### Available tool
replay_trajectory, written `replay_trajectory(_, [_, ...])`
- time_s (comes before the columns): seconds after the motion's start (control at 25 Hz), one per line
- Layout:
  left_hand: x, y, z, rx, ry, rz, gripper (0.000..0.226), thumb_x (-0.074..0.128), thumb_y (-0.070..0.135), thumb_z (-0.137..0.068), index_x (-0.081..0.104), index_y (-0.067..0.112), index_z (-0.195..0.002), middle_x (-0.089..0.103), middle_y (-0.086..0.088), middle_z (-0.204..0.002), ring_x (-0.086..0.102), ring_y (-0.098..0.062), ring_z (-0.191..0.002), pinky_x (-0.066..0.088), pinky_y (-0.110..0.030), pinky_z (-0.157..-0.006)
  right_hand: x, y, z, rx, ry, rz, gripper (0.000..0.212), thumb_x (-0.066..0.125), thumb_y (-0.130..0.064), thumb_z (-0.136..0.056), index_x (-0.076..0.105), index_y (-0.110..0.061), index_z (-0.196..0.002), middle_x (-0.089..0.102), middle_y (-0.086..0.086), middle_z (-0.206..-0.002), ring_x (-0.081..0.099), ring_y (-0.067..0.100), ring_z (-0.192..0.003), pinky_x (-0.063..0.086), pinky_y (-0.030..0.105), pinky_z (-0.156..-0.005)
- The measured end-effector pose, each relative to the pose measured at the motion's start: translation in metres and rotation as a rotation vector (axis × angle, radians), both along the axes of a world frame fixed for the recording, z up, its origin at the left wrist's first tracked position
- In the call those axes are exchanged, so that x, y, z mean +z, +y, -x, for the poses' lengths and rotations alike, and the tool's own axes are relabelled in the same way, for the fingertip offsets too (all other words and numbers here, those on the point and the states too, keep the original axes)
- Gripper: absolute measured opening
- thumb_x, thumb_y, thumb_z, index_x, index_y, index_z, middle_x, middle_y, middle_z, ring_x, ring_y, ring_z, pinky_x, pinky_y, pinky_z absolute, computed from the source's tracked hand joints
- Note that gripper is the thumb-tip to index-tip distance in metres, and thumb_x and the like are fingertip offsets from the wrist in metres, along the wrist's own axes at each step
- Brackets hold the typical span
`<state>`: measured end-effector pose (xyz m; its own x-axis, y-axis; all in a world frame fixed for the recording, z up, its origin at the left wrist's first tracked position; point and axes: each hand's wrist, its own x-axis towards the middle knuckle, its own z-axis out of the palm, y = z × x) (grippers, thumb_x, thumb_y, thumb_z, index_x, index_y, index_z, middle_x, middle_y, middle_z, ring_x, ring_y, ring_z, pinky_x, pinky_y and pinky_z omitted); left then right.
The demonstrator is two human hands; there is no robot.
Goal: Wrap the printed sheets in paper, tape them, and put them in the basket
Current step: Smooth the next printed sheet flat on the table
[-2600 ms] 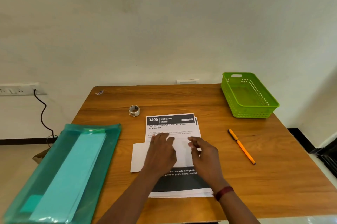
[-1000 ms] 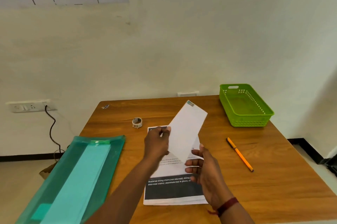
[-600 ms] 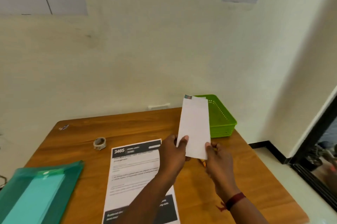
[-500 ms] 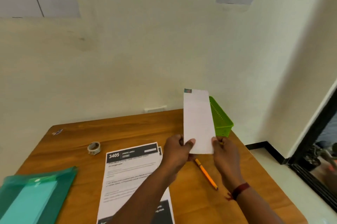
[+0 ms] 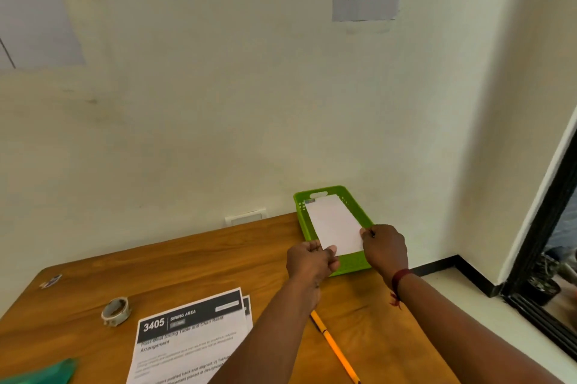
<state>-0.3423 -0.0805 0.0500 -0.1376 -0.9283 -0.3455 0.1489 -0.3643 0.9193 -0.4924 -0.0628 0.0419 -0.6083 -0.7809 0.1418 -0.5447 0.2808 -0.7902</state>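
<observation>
White wrapped packet (image 5: 335, 227) held over green basket (image 5: 352, 264), far right of table (image 5: 218, 258); contact with basket unclear. Its near-left corner pinched by left hand (image 5: 312, 262); right hand (image 5: 385, 248) grips near-right edge.

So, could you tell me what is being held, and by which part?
The white folded paper packet: left hand and right hand pinch its near end, over the green plastic basket.
</observation>
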Motion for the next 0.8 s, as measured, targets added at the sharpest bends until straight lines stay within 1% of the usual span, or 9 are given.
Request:
replay_trajectory(0.08, [-0.008, -0.004, 0.004, 0.017, 0.036, 0.021, 0.044, 0.069, -0.012, -0.081, 0.054, -0.004, -0.121, 0.061, -0.018, -0.112, 0.067, -0.025, -0.089, 0.059, -0.027, -0.061, -0.004, -0.011, 0.007, -0.008, 0.027, -0.061, 0.033, 0.054, -0.025, -0.096, 0.057, -0.013, -0.064, 0.060, 0.008, -0.070, 0.058, 0.030, -0.070, 0.039, 0.030, -0.061])
replay_trajectory(0.12, [-0.012, -0.007, 0.005, 0.044, 0.017, 0.045, 0.043, 0.068, -0.014, -0.080, 0.055, -0.004, -0.120, 0.062, -0.016, -0.108, 0.066, -0.024, -0.088, 0.059, -0.027, -0.061, -0.005, -0.016, 0.010, -0.007, 0.045, -0.095, 0.030, 0.055, -0.025, -0.095, 0.060, -0.011, -0.069, 0.061, 0.010, -0.074, 0.059, 0.032, -0.074, 0.039, 0.030, -0.062])
replay_trajectory(0.24, [-0.024, -0.012, 0.007, 0.124, -0.141, 0.141, 0.038, 0.073, -0.010, -0.078, 0.065, 0.001, -0.113, 0.067, -0.008, -0.092, 0.067, -0.018, -0.083, 0.060, -0.030, -0.068, -0.011, -0.029, 0.012, 0.025, 0.091, -0.152, 0.026, 0.056, -0.028, -0.094, 0.065, -0.007, -0.082, 0.067, 0.016, -0.086, 0.062, 0.036, -0.083, 0.038, 0.030, -0.063])
replay_trajectory(0.32, [-0.031, -0.015, 0.007, 0.142, -0.254, 0.207, 0.035, 0.076, -0.004, -0.077, 0.069, 0.006, -0.110, 0.071, -0.005, -0.092, 0.069, -0.016, -0.084, 0.061, -0.034, -0.073, -0.014, -0.036, 0.008, 0.048, 0.145, -0.170, 0.026, 0.054, -0.030, -0.095, 0.066, -0.010, -0.082, 0.068, 0.016, -0.091, 0.063, 0.035, -0.086, 0.039, 0.030, -0.064])
replay_trajectory(0.44, [-0.035, -0.019, 0.004, 0.123, -0.326, 0.259, 0.034, 0.077, 0.003, -0.078, 0.070, 0.011, -0.111, 0.073, -0.004, -0.100, 0.070, -0.017, -0.090, 0.061, -0.040, -0.078, -0.015, -0.041, 0.004, 0.046, 0.246, -0.179, 0.032, 0.049, -0.035, -0.097, 0.066, -0.011, -0.085, 0.067, 0.014, -0.094, 0.063, 0.035, -0.089, 0.040, 0.031, -0.065])
replay_trajectory(0.52, [-0.036, -0.019, 0.001, 0.092, -0.379, 0.319, 0.039, 0.075, 0.007, -0.080, 0.068, 0.013, -0.118, 0.071, -0.002, -0.111, 0.069, -0.017, -0.095, 0.060, -0.039, -0.080, -0.016, -0.041, 0.003, 0.044, 0.281, -0.178, 0.040, 0.045, -0.041, -0.099, 0.066, -0.010, -0.084, 0.066, 0.012, -0.089, 0.064, 0.034, -0.088, 0.039, 0.031, -0.064])
replay_trajectory(0.64, [-0.035, -0.015, -0.003, -0.009, -0.473, 0.411, 0.049, 0.073, 0.011, -0.084, 0.060, 0.017, -0.131, 0.066, -0.001, -0.123, 0.068, -0.020, -0.100, 0.060, -0.032, -0.077, -0.015, -0.038, 0.000, 0.053, 0.378, -0.179, 0.053, 0.035, -0.049, -0.100, 0.065, -0.014, -0.074, 0.060, 0.006, -0.074, 0.063, 0.029, -0.078, 0.037, 0.030, -0.059])
replay_trajectory(0.72, [-0.033, -0.012, -0.003, -0.077, -0.498, 0.454, 0.056, 0.073, 0.012, -0.085, 0.054, 0.020, -0.137, 0.064, -0.002, -0.125, 0.067, -0.020, -0.101, 0.058, -0.023, -0.073, -0.016, -0.033, -0.002, 0.037, 0.510, -0.149, 0.057, 0.030, -0.051, -0.100, 0.064, -0.017, -0.069, 0.062, 0.006, -0.073, 0.064, 0.028, -0.072, 0.039, 0.030, -0.056])
replay_trajectory(0.8, [-0.035, -0.010, -0.004, -0.114, -0.519, 0.487, 0.060, 0.073, 0.012, -0.085, 0.050, 0.023, -0.140, 0.062, -0.002, -0.128, 0.066, -0.022, -0.103, 0.057, -0.020, -0.074, -0.019, -0.026, -0.004, 0.019, 0.668, -0.127, 0.056, 0.031, -0.048, -0.100, 0.064, -0.015, -0.069, 0.062, 0.007, -0.075, 0.062, 0.029, -0.065, 0.046, 0.031, -0.054])
